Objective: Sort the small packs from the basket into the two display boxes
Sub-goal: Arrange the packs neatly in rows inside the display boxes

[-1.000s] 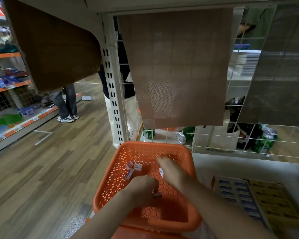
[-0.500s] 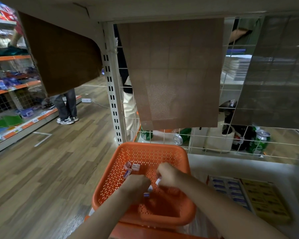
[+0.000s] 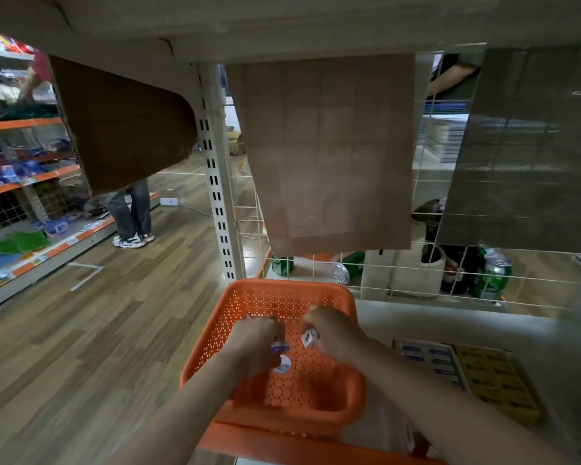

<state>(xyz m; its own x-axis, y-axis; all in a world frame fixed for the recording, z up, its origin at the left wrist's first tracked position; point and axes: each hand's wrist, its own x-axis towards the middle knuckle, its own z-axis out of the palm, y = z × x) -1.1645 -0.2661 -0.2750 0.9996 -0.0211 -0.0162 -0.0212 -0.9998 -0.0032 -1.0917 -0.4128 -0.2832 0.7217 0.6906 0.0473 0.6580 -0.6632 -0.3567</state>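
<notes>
Two-handed digging in the orange basket (image 3: 348, 394) at 6 o'clock: pinching a white small pack (image 3: 308, 338) with the right hand (image 3: 334, 332), curling the left hand (image 3: 254, 344) around a blue-labelled pack (image 3: 280, 347). Probably grabbing one per hand to save trips to the blue display box (image 3: 430, 359) and yellow display box (image 3: 493, 380), sitting at 4 o'clock.
</notes>
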